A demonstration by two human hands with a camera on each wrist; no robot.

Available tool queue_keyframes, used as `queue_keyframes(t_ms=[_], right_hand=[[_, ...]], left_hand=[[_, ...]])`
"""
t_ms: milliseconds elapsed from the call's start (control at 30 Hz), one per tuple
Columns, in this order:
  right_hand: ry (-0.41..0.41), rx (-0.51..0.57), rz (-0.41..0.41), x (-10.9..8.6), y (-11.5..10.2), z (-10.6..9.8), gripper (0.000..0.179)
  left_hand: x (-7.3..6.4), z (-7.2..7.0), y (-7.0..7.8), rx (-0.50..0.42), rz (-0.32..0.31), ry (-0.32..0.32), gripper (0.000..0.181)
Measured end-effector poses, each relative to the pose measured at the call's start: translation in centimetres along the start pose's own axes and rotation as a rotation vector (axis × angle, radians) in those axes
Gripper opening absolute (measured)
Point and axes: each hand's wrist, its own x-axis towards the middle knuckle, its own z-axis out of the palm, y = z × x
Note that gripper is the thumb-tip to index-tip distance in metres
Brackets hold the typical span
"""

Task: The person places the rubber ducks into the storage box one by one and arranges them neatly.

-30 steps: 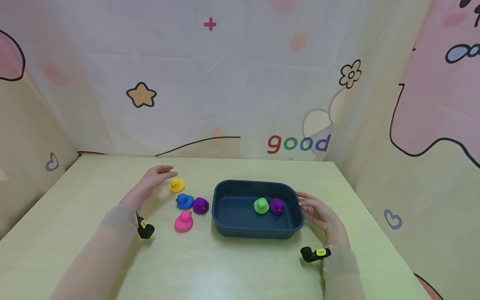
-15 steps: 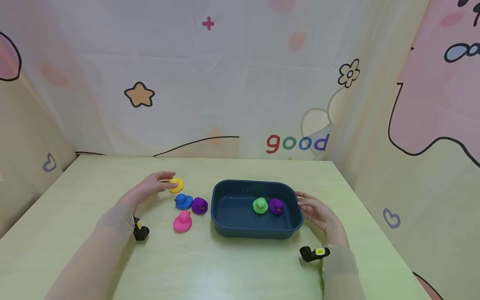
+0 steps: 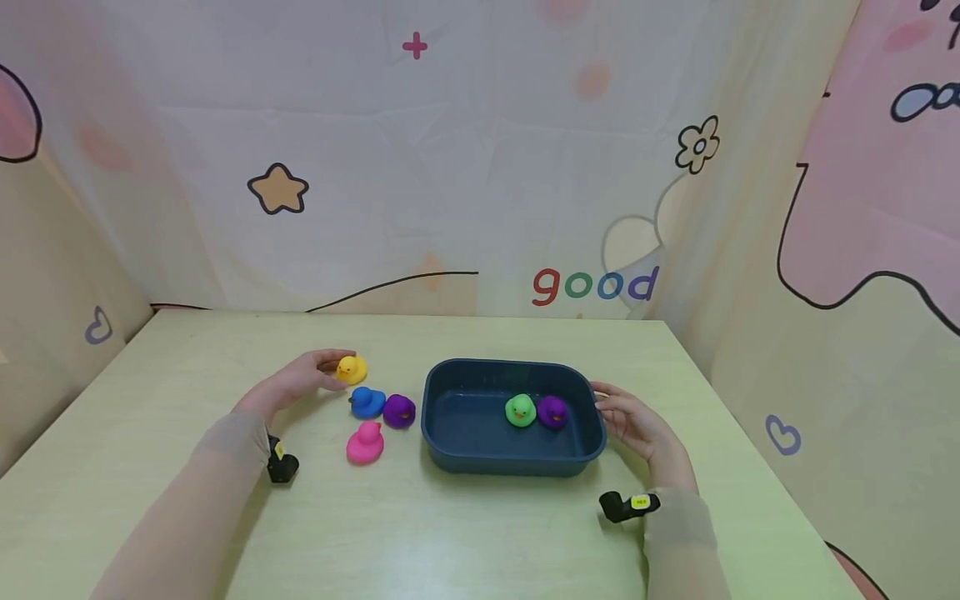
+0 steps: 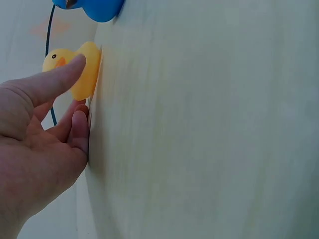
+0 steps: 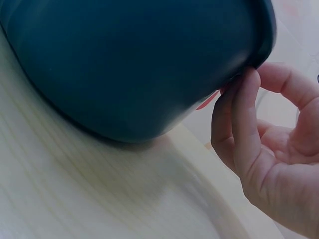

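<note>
In the head view my left hand [image 3: 303, 375] is at a yellow rubber duck [image 3: 351, 369] on the table's left side. The left wrist view shows the thumb [image 4: 65, 74] laid across the duck's near side, with the other fingers behind and below it. A blue rubber duck [image 3: 367, 403], a purple one [image 3: 400, 411] and a pink one [image 3: 365, 442] sit close by. My right hand [image 3: 633, 425] touches the right end of a dark blue bin [image 3: 468, 462], fingertips against its outer rim. Inside the bin are a green duck [image 3: 521, 411] and a purple duck [image 3: 552, 412].
The pale wooden table [image 3: 337, 533] bears the bin and the loose ducks. A printed curtain [image 3: 420, 167] stands along the table's back and sides. Small black cameras are strapped to both wrists.
The left hand has come in to the yellow duck, its thumb and fingers closing around it. The right hand and the bin keep their places.
</note>
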Motion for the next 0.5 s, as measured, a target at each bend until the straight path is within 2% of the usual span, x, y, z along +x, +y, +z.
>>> queue_keyframes(t_ms=[300, 500], right_hand=[[0.001, -0.031, -0.018, 0.5, 0.8, -1.3, 0.041], [-0.006, -0.032, -0.026, 0.5, 0.7, -1.2, 0.037]], left_hand=[[0.4, 0.4, 0.0, 0.021, 0.03, 0.022, 0.057], [0.7, 0.5, 0.0, 0.08, -0.003, 0.043, 0.054]])
